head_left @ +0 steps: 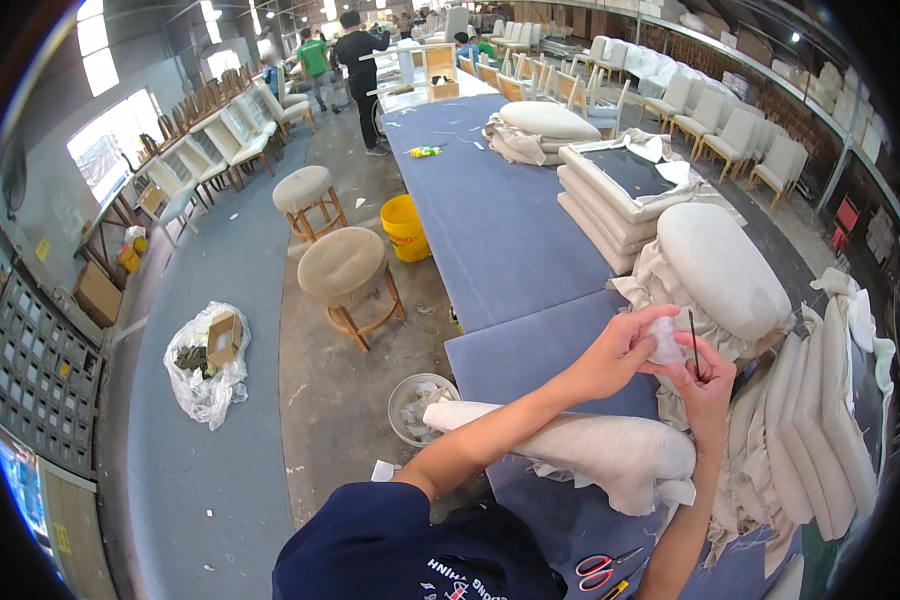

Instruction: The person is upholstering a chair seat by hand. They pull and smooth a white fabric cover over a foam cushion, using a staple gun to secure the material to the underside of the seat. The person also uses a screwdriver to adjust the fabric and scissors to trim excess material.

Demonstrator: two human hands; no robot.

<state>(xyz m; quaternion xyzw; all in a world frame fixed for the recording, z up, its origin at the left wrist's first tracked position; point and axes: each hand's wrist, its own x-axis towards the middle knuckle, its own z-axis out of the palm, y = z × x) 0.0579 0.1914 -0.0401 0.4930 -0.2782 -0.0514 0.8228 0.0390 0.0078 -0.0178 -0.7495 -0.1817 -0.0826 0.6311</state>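
Note:
Above the blue table, my left hand point(615, 352) pinches a small translucent white piece point(667, 340), which looks like crumpled plastic or fluff. My right hand point(705, 385) closes around a thin dark rod point(695, 335) that points up, and its fingertips also meet the white piece. Beneath my forearms lies a beige fabric-covered cushion point(590, 450) with loose cloth at its edges. Red-handled scissors point(596, 572) and a yellow cutter point(615, 590) rest on the table close to my body.
Cushion covers point(810, 420) are stacked at right, near a rounded cushion point(725, 270) and flat padded panels point(610, 200). A waste bucket point(394, 415), a yellow bucket point(403, 228) and two round stools point(342, 268) stand left of the table point(510, 230). People work farther back among chairs.

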